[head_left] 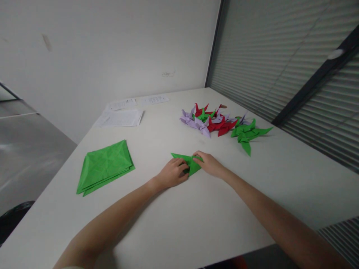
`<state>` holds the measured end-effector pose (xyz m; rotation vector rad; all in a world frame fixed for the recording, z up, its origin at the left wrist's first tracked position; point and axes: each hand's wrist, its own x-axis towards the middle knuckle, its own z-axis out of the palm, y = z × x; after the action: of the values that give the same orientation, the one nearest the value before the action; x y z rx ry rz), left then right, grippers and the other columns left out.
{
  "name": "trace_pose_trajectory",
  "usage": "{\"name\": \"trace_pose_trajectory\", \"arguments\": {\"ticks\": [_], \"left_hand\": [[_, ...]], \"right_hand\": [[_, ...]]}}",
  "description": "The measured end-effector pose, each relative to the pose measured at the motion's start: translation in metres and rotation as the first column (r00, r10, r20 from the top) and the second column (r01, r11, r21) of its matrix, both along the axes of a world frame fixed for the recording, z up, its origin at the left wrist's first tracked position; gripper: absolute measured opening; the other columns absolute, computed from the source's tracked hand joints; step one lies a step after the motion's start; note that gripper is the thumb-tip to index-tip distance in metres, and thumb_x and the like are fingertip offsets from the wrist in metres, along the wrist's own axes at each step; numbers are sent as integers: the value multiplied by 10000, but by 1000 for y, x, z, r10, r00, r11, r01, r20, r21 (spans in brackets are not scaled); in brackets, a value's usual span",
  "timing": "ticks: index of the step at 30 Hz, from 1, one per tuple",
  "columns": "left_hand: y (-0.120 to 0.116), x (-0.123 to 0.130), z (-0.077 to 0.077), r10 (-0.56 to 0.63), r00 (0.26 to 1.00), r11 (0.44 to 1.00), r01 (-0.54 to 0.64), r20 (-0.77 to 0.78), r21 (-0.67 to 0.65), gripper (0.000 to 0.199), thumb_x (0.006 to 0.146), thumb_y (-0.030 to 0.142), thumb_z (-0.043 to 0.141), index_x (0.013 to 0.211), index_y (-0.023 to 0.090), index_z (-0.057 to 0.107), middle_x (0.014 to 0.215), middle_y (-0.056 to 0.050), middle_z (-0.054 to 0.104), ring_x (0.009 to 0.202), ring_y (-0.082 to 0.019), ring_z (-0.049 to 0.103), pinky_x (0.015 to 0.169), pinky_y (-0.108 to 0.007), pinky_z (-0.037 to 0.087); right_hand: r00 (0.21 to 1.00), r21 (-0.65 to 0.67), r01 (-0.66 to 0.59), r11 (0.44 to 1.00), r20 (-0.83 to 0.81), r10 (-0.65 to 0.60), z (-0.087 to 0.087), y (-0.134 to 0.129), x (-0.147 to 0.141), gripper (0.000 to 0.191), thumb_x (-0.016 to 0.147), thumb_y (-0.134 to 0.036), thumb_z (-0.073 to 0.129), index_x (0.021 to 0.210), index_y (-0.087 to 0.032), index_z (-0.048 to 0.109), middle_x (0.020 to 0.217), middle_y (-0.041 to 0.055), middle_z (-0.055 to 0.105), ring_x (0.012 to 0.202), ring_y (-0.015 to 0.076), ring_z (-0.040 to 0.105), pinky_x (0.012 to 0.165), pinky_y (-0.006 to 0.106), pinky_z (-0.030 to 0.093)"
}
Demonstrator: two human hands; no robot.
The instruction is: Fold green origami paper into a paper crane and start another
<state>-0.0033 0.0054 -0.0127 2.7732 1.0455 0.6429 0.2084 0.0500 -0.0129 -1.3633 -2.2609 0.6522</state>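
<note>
A partly folded green origami paper lies on the white table in front of me, with pointed corners showing at its upper left and bottom. My left hand rests on its left side, fingers curled over the paper and hiding part of it. At the upper right edge, my right hand pinches the paper between thumb and fingers. Left of my hands sits a stack of creased green paper sheets.
Finished folded paper figures in red, lilac and green are heaped at the back right. Printed sheets lie at the back left near the wall. A window with blinds borders the table's right side.
</note>
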Motion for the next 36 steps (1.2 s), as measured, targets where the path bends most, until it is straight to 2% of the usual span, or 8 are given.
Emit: {"name": "trace_pose_trajectory", "arguments": {"ticks": [3,8,15,19,26,30,33,36], "left_hand": [[-3,1,0,-16,1000,1000,16,-1,22,188,890,265,530,882,154,681,991,-99,610,919,-207,583,860,-363,482],[-3,-3,3,-87,996,996,87,20,3,216,901,248,510,941,162,704,1038,-102,618,969,-205,588,920,-365,466],[4,-9,-3,-138,985,989,143,101,-42,229,834,190,544,998,175,704,1100,-97,654,1050,-214,610,968,-364,451],[5,-14,-3,-206,973,975,213,108,-57,284,805,97,502,985,187,702,1130,-72,662,1114,-207,593,1016,-354,419],[4,-17,6,-331,942,941,334,51,-53,280,850,92,474,994,193,692,1084,-88,656,1197,-238,525,1058,-402,390],[3,-15,4,-358,932,931,362,63,-56,277,826,74,467,1001,145,669,1037,-116,643,1082,-216,566,999,-367,441],[1,-12,3,-308,949,948,312,71,-60,365,804,81,471,1142,113,606,1028,-122,635,996,-209,581,951,-363,461],[-2,-10,5,-296,955,955,296,-1,-33,377,836,126,472,1192,146,595,953,-99,616,947,-216,575,923,-380,457]], "right_hand": [[992,-6,51,999,118,-50,5,2,-6,132,909,-233,487,1004,-205,576,956,78,717,874,216,665,749,304,456],[955,63,150,987,248,-161,8,-4,-15,128,917,-236,498,1019,-202,569,961,85,721,868,226,671,729,301,430],[925,210,124,970,328,-189,5,-10,-15,122,930,-268,495,986,-204,582,921,49,711,867,209,649,749,306,371],[904,237,145,961,363,-226,3,-12,-17,114,927,-247,492,975,-204,586,925,49,701,873,209,635,741,309,346],[896,241,168,956,367,-250,3,-14,-19,113,928,-241,484,966,-208,585,928,44,698,882,206,627,731,310,328],[894,239,171,956,371,-252,4,-14,-20,116,929,-243,484,968,-208,587,925,46,697,871,201,626,724,307,327],[892,237,174,956,374,-255,3,-14,-20,113,926,-242,488,966,-210,588,924,45,696,871,199,625,728,307,328],[892,242,176,954,370,-259,3,-14,-20,112,928,-248,485,962,-212,586,924,41,696,881,202,626,732,309,330]]}}
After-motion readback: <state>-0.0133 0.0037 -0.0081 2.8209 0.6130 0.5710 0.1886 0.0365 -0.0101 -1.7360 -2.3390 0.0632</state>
